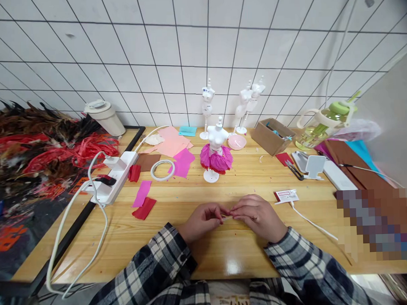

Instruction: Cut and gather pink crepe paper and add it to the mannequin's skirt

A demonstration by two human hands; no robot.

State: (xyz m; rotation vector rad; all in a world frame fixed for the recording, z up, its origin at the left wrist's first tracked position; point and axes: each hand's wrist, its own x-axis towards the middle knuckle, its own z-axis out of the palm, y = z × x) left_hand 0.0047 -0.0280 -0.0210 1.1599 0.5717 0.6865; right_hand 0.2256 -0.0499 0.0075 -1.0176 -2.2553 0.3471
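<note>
At the front middle of the table, my left hand (pixel 206 219) and my right hand (pixel 259 215) meet with fingers pinched. A thin pale strip (pixel 227 218) runs between their fingertips; its material is too small to tell. Beyond the hands stands a small white dress form (pixel 218 136) wearing a ruffled magenta skirt (pixel 216 158) with a red lower edge. Left of the form lie a roll of white tape (pixel 162 170) and magenta paper (pixel 182 163). Nearer my left sleeve are a smaller magenta piece (pixel 141 194) and a red piece (pixel 144 208).
A white power strip (pixel 116 182) with looping cables stands left, beside feathers (pixel 39 127). Toward the wall are more dress forms (pixel 207 105), a pink dish (pixel 237 141) and a cardboard box (pixel 271 136). Scissors (pixel 295 170), a white-corded tag (pixel 287 196) and a bottle (pixel 325 121) are right.
</note>
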